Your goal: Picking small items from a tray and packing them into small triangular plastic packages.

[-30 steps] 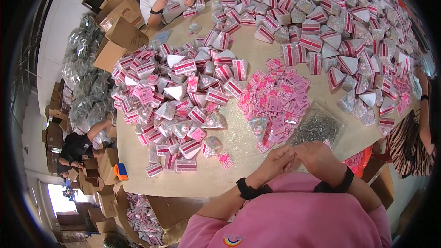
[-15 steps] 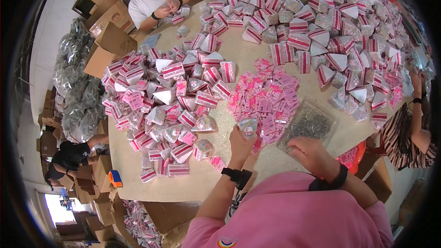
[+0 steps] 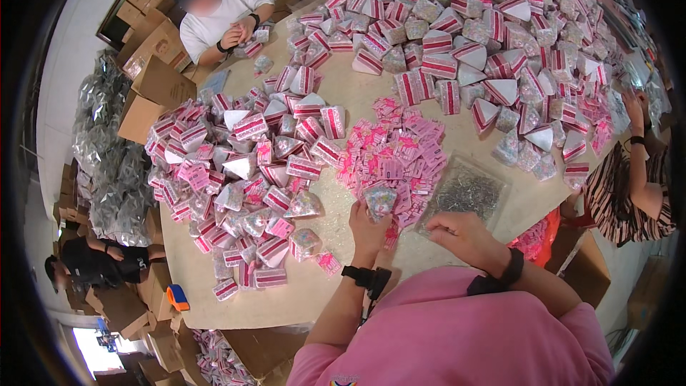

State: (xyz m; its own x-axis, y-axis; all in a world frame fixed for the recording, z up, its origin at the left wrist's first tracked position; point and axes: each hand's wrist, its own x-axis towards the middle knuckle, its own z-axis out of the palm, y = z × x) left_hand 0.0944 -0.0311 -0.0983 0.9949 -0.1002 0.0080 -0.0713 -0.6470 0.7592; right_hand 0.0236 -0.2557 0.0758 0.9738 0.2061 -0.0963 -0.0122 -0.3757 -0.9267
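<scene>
My left hand (image 3: 368,227) is closed round a small clear wedge-shaped pack (image 3: 381,201) with colourful specks inside, held up at the near edge of the pile of pink printed cards (image 3: 407,146). To its right, my right hand (image 3: 463,237) is closed, thumb and fingertips together. A thin dark bit shows at those fingertips, too small to name. This hand hovers by the near left corner of a clear shallow tray (image 3: 498,209) full of small metal pieces. The two hands are apart.
Wedge packs with pink-striped sides heap at the left (image 3: 250,127) and far right (image 3: 446,41). An orange-and-blue tape dispenser (image 3: 178,298) sits at the table's left edge. Co-workers stand across and at the right; another person bends by cartons (image 3: 153,289) at left.
The whole view has shifted, so the table appears further left. The pack in my left hand has turned and shows a broader face. My right hand stays closed beside the tray.
</scene>
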